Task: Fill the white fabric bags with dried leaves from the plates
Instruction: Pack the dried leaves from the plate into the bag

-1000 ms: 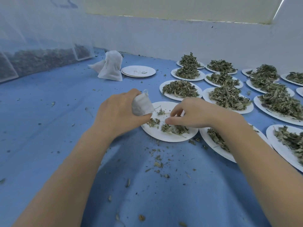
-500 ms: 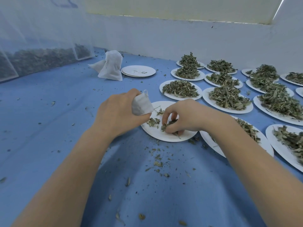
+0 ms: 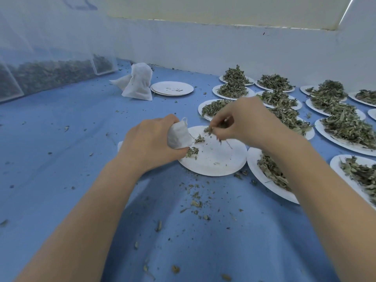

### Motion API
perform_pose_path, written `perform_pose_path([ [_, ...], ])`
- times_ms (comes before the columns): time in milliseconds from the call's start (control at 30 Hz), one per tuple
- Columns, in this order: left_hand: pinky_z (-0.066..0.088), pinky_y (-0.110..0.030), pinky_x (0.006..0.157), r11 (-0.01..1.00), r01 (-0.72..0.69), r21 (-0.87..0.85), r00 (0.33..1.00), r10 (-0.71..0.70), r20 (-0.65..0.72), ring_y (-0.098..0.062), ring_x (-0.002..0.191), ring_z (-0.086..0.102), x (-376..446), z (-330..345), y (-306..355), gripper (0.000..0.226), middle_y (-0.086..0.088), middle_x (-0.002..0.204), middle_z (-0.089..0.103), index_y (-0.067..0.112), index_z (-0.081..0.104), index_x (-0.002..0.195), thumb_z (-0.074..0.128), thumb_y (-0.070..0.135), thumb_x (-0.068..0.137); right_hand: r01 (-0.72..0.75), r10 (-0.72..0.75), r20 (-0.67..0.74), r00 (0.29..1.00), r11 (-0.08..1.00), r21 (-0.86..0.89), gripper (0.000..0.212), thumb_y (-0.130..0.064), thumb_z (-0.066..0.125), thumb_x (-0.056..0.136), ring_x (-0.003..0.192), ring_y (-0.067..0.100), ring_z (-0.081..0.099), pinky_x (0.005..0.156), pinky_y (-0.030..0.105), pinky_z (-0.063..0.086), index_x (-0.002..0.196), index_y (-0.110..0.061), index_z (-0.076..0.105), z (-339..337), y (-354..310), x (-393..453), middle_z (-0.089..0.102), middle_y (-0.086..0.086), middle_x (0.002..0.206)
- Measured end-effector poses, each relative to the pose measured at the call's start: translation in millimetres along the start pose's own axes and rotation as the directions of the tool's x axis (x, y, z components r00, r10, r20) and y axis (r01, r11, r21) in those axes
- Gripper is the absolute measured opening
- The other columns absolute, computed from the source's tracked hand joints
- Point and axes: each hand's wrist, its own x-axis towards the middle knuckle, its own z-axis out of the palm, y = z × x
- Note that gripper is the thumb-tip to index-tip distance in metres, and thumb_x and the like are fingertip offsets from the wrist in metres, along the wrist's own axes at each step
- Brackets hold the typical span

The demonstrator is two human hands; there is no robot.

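On the blue cloth-covered table (image 3: 61, 139), near centre: round white paper plate (image 3: 215, 159), almost bare, a few dried green leaf scraps (image 3: 192, 152) at its left edge. Left hand (image 3: 150, 143) curled around a small white fabric drawstring bag (image 3: 179, 136), mouth up, held over the plate's left rim. Right hand (image 3: 242, 121) above the plate's far side, fingertips pinching a tuft of dried leaves (image 3: 211, 129) just right of the bag's mouth; some motion blur. Right and far right: rows of white plates heaped with dried leaves (image 3: 345, 127). Far centre: stack of empty white plates (image 3: 173, 88), with filled white bags (image 3: 138, 82) touching its left. Far left: clear bins of dark leaves (image 3: 50, 72). Crumbs litter the near cloth. Blurred blue marks at top left, unreadable.
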Motion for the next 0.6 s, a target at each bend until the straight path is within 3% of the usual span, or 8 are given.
perform_pose_path([
  [133, 0.035, -0.029, 0.064, 1.000, -0.027, -0.010, 0.999, 0.026, -0.032, -0.019, 0.082, 0.052, -1, 2, 4, 0.045, 0.007, 0.087, 0.061, 0.027, 0.055, 0.104, 0.069, 0.046, 0.065, 0.198, -0.199, 0.006, 0.980, 0.970, -0.143, 0.016, -0.017, 0.063, 0.086, 0.073, 0.004, 0.049, 0.077, 0.013, 0.035, 0.097, -0.021, 0.074, -2, -13, 1, 0.068, -0.006, 0.102],
  [267, 0.035, -0.028, 0.063, 0.999, -0.002, -0.034, 1.000, 0.002, -0.022, -0.019, 0.084, 0.054, -1, 3, 6, 0.044, 0.007, 0.087, 0.061, 0.027, 0.054, 0.102, 0.071, 0.045, 0.066, 0.340, -0.333, 0.070, 0.940, 0.925, -0.169, 0.016, -0.012, 0.061, 0.085, 0.074, 0.009, 0.045, 0.076, 0.021, 0.036, 0.094, -0.016, 0.075, 8, -24, 1, 0.064, -0.003, 0.099],
  [400, 0.034, -0.029, 0.062, 0.997, 0.023, -0.077, 0.999, -0.025, -0.032, -0.018, 0.082, 0.052, 0, 3, 1, 0.045, 0.008, 0.087, 0.060, 0.029, 0.053, 0.099, 0.072, 0.047, 0.063, 0.243, -0.240, 0.039, 0.970, 0.950, -0.195, 0.017, -0.018, 0.060, 0.088, 0.076, 0.004, 0.046, 0.073, 0.014, 0.033, 0.100, -0.022, 0.072, 0, -16, 1, 0.054, -0.014, 0.086],
  [500, 0.033, -0.029, 0.063, 0.994, 0.062, -0.085, 0.997, -0.066, -0.047, -0.017, 0.081, 0.050, 1, 1, -4, 0.045, 0.010, 0.084, 0.057, 0.030, 0.051, 0.098, 0.073, 0.047, 0.063, 0.194, -0.190, 0.040, 0.981, 0.963, -0.187, 0.018, -0.015, 0.060, 0.089, 0.078, 0.003, 0.048, 0.075, 0.009, 0.033, 0.102, -0.020, 0.071, -11, -7, -2, 0.064, -0.008, 0.098],
  [600, 0.032, -0.029, 0.063, 0.994, 0.087, -0.062, 0.994, -0.091, -0.059, -0.018, 0.080, 0.048, 2, -1, -9, 0.046, 0.008, 0.086, 0.057, 0.027, 0.051, 0.100, 0.073, 0.046, 0.064, 0.198, -0.190, 0.067, 0.980, 0.970, -0.144, 0.018, -0.011, 0.060, 0.088, 0.078, 0.006, 0.053, 0.080, 0.013, 0.040, 0.100, -0.017, 0.071, -15, -8, -6, 0.067, -0.004, 0.104],
])
